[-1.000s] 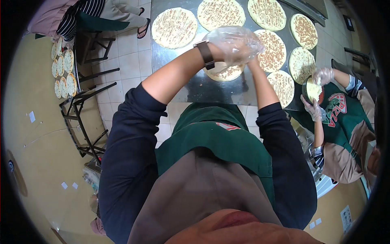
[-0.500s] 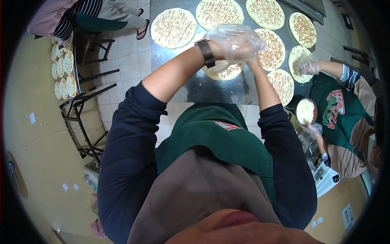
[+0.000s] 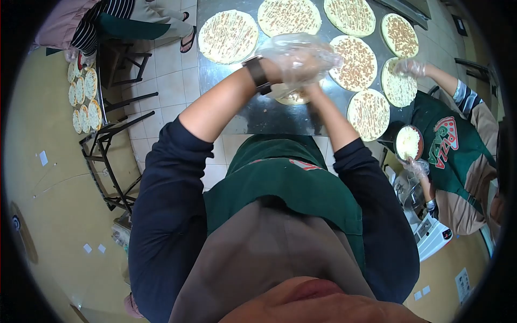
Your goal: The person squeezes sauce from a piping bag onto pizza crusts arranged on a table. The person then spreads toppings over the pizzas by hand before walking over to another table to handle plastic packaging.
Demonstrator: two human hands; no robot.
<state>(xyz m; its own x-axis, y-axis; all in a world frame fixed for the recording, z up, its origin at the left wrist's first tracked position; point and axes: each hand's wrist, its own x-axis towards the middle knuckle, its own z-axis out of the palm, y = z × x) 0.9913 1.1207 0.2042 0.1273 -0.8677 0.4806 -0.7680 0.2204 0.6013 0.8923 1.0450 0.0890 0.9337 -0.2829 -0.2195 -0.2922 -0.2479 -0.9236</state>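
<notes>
My left hand [image 3: 301, 62], in a loose clear plastic glove and with a dark watch [image 3: 257, 75] at the wrist, is above the metal table. My right hand [image 3: 311, 87] comes in from the right and meets it; the left glove covers most of it. Blur and shiny plastic hide the fingers of both, so anything between them cannot be made out. Partly covered below them lies a round pizza [image 3: 293, 98]. Just right of the hands is a pizza with brown crumbly topping [image 3: 353, 63]; another pizza [image 3: 369, 114], with pale streaks, sits nearer the table's front edge.
More pizzas [image 3: 229, 36] lie across the metal table [image 3: 258, 119]. At right, a co-worker's gloved hand [image 3: 409, 67] is over a pizza [image 3: 399, 89]; their other hand [image 3: 416, 168] holds a bowl of pale shreds [image 3: 407, 142]. Another person stands far left by a table of smaller pizzas [image 3: 91, 83].
Both my hands have shifted slightly left together. The co-worker's upper hand has lifted toward the far edge of their pizza, which shows more pale topping.
</notes>
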